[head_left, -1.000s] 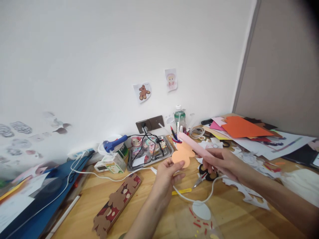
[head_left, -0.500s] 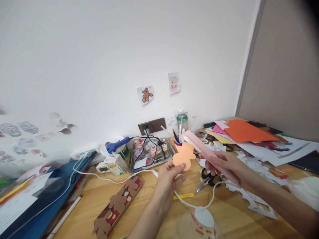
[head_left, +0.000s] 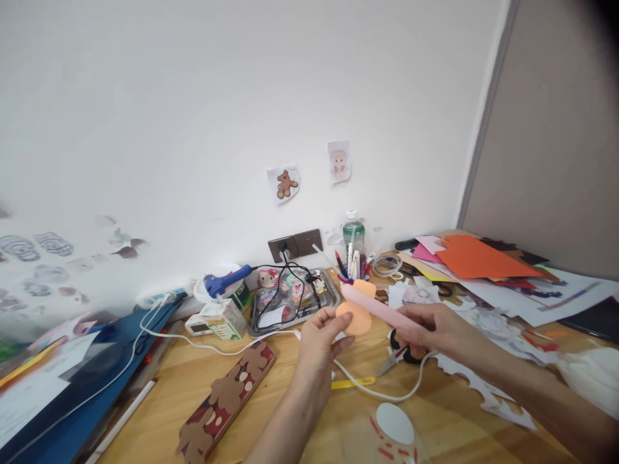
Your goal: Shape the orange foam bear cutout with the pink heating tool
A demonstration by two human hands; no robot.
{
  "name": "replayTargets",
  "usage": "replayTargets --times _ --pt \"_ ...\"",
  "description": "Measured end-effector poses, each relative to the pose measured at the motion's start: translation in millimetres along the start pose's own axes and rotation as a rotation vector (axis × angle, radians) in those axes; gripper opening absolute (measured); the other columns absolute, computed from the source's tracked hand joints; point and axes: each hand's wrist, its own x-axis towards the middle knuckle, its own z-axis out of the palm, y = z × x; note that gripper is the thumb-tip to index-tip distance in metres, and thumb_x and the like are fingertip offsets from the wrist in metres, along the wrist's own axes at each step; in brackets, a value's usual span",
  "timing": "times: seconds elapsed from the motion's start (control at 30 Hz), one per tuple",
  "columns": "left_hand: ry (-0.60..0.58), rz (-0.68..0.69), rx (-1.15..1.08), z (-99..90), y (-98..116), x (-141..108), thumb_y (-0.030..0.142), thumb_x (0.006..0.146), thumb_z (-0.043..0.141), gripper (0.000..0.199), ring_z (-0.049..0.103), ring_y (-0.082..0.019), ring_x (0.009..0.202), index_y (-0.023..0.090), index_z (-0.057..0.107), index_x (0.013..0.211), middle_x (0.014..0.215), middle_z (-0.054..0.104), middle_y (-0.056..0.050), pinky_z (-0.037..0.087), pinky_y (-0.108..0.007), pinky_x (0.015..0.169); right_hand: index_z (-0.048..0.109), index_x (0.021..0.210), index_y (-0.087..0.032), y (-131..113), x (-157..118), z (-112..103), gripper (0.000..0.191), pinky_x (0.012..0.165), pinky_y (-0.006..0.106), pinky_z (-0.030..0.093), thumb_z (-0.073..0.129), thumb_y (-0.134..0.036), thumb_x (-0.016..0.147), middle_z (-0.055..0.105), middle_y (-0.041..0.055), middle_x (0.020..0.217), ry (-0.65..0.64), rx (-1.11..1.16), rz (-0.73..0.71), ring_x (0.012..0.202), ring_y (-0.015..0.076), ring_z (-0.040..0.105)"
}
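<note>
My left hand (head_left: 323,341) pinches the lower left edge of a light orange cut-out (head_left: 356,322) with rounded lobes, like a small bear figure. My right hand (head_left: 428,328) is wrapped round a pink hair straightener (head_left: 382,309), with a white cord running from its lower end. The straightener lies across the middle of the cut-out and hides part of it; whether its plates press on the piece I cannot tell. Below my right hand, black-handled scissors (head_left: 411,351) lie on the table beside a yellow strip tool (head_left: 354,383).
A brown bear-decorated case (head_left: 227,399) lies front left. Behind stand a metal tray (head_left: 329,293), a blue glue gun (head_left: 227,281), a pen holder and a bottle (head_left: 353,232). Coloured sheets (head_left: 483,254) and white paper scraps (head_left: 488,393) cover the right. A white oval (head_left: 395,423) lies in front.
The straightener has moved left and tipped lower, from beside the cut-out to across its middle. Its plates were apart before. My left hand has shifted slightly left, still pinching the cut-out.
</note>
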Motion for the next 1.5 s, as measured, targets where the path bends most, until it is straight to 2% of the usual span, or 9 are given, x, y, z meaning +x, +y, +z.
replayTargets --times 0.47,0.63,0.77,0.9,1.07,1.33,1.5 --pt "-0.008 -0.027 -0.039 -0.8 -3.1 1.5 0.028 0.054 0.068 0.025 0.056 -0.012 0.065 0.015 0.05 0.063 0.071 0.061 -0.003 0.043 -0.021 0.057 0.053 0.07 -0.013 0.4 2.1 0.8 0.028 0.053 0.024 0.039 0.05 -0.041 0.073 0.056 0.0031 0.065 0.022 0.065 0.023 0.057 0.0129 0.052" --pt "-0.013 -0.03 -0.05 -1.0 -4.4 2.6 0.028 0.054 0.068 0.024 0.056 -0.012 0.065 0.015 0.05 0.062 0.071 0.061 -0.003 0.043 -0.02 0.056 0.053 0.076 -0.013 1.8 3.3 1.5 0.03 0.053 0.024 0.04 0.048 -0.043 0.074 0.056 0.0048 0.07 0.021 0.103 0.006 0.06 0.014 0.053" --pt "-0.024 -0.06 -0.045 -1.9 -6.0 3.9 0.027 0.055 0.067 0.023 0.055 -0.01 0.065 0.014 0.051 0.064 0.073 0.061 -0.004 0.043 -0.019 0.056 0.053 0.07 -0.013 2.9 3.3 1.0 0.026 0.054 0.024 0.039 0.052 -0.039 0.073 0.055 0.0031 0.065 0.012 0.057 0.002 0.057 0.0127 0.052" --pt "-0.028 -0.05 -0.055 -1.8 -5.5 2.4 0.026 0.057 0.067 0.021 0.055 -0.011 0.067 0.014 0.051 0.064 0.073 0.061 -0.004 0.043 -0.019 0.058 0.053 0.077 -0.013 2.4 3.0 1.0 0.026 0.056 0.024 0.04 0.05 -0.039 0.074 0.056 0.0045 0.072 -0.009 0.118 -0.005 0.061 0.0133 0.052" --pt "-0.02 -0.059 -0.045 -1.3 -6.8 2.7 0.027 0.056 0.067 0.022 0.055 -0.01 0.066 0.014 0.052 0.064 0.072 0.06 -0.004 0.043 -0.019 0.058 0.054 0.071 -0.013 0.9 2.3 0.7 0.025 0.055 0.023 0.038 0.053 -0.038 0.071 0.053 0.0014 0.063 -0.003 0.073 0.015 0.058 0.0124 0.051" --pt "-0.046 -0.079 -0.039 -2.3 -9.0 3.4 0.026 0.058 0.066 0.022 0.052 -0.009 0.066 0.014 0.051 0.067 0.074 0.058 -0.004 0.042 -0.019 0.06 0.054 0.073 -0.013 3.4 1.4 0.8 0.024 0.055 0.023 0.038 0.053 -0.036 0.071 0.054 0.0017 0.064 -0.009 0.089 0.005 0.058 0.0122 0.05" --pt "-0.003 -0.08 -0.039 -2.4 -10.3 3.2 0.027 0.055 0.068 0.025 0.049 -0.006 0.06 0.015 0.049 0.064 0.07 0.055 0.0 0.039 -0.017 0.055 0.053 0.073 -0.013 3.8 2.7 2.5 0.022 0.054 0.022 0.038 0.053 -0.035 0.072 0.054 0.0017 0.064 -0.021 0.115 -0.009 0.058 0.0116 0.05"
